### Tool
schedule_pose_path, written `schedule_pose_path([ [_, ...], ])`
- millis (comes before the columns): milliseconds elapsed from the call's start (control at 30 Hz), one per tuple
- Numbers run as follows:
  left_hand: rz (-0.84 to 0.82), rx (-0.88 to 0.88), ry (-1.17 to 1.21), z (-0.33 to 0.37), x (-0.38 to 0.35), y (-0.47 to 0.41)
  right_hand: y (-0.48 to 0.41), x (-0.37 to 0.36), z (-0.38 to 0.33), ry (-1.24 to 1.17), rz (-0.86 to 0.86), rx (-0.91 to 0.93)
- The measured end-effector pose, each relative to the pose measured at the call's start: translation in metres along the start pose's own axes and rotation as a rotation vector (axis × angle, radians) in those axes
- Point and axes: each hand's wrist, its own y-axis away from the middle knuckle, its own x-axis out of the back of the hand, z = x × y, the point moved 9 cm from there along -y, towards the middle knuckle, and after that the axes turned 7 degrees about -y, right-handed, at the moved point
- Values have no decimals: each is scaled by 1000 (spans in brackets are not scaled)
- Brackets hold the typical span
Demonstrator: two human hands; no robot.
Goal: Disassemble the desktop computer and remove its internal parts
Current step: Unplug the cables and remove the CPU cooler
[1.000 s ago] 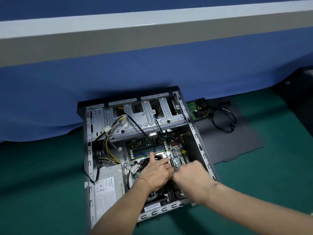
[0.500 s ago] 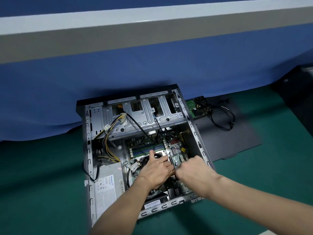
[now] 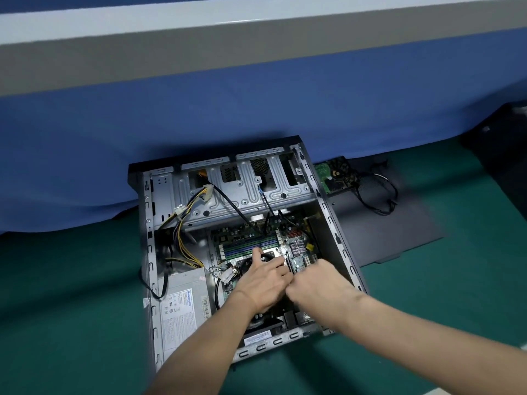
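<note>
The open desktop case (image 3: 148,252) lies on its side on the green table. Inside it are the motherboard (image 3: 245,240), the grey power supply (image 3: 182,303) at the lower left, and the black CPU cooler (image 3: 245,266). My left hand (image 3: 262,283) lies over the cooler with the thumb raised and the fingers wrapped across its top. Just to the right, my right hand (image 3: 316,283) touches the left fingertips, its fingers curled down at the cooler's right edge. What lies under those fingers is hidden.
Yellow and black power cables (image 3: 182,232) hang from the metal drive cage (image 3: 242,192). The case's dark side panel (image 3: 385,232) lies at the right, with a removed green circuit card (image 3: 339,175) and black cables (image 3: 382,201) on it. A blue cloth wall stands behind.
My right hand has shifted slightly left, closing against the left fingertips. The left hand stays on the cooler.
</note>
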Motion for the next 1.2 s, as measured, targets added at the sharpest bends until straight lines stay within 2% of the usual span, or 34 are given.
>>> schedule_pose_path([
  [67,-13,14,13,-1,1,0,6,1,37,-421,53,-289],
  [133,-27,29,76,-3,-1,1,21,-22,60,-1082,-126,-610],
  [167,-21,24,72,-3,-2,0,25,-32,58,-1282,-238,-686],
  [200,-11,13,42,-2,-1,0,26,-40,56,-1331,-306,-716],
  [233,5,12,6,-2,0,0,24,-41,59,-1243,-295,-713],
  [267,22,18,-9,-3,2,0,20,-34,65,-1024,-218,-656],
  [300,27,22,-15,-4,1,0,14,-21,65,-736,-129,-537],
  [367,9,11,-3,-2,-1,0,5,-1,46,-224,-57,-269],
  [400,-1,9,9,-2,-2,0,2,4,29,-56,-47,-140],
  [433,-13,7,19,-2,-3,0,-2,4,12,30,-22,-31],
  [467,-21,21,39,-3,-2,0,-4,4,1,43,4,3],
  [500,-24,41,72,-3,0,0,-5,8,0,-48,58,-26],
  [533,-28,54,101,-4,2,0,-4,13,15,-210,117,-147],
  [567,-39,60,117,-5,1,-1,-1,9,36,-460,90,-313],
  [633,-42,65,133,-6,0,1,13,-18,60,-1060,-127,-613],
  [667,-45,53,92,-7,0,2,18,-26,60,-1208,-232,-687],
  [700,-41,43,43,-6,-2,2,20,-33,63,-1216,-278,-713],
  [767,-34,42,-12,-6,-5,-1,13,-28,67,-971,-200,-655],
  [833,-31,25,-14,-4,-3,-1,2,-2,57,-505,-39,-408],
  [900,-47,8,28,-2,-4,-1,-1,8,23,-34,-22,-79],
  [933,-45,3,42,-2,-1,0,1,4,9,73,-12,55],
  [967,-37,-1,40,-1,0,0,2,0,3,96,-21,93],
  [1000,-40,4,35,-1,-1,0,3,1,6,0,-14,41],
  [1033,-38,9,23,-2,-1,0,4,0,23,-147,5,-102],
  [1067,-41,16,28,-2,-2,0,10,-3,43,-385,-6,-304],
  [1133,-52,39,65,-4,-5,0,22,-24,62,-1040,-105,-626],
  [1167,-52,45,49,-4,-5,-1,22,-31,66,-1160,-120,-689],
  [1200,-46,45,21,-4,-5,-2,21,-28,71,-1069,-102,-701],
])
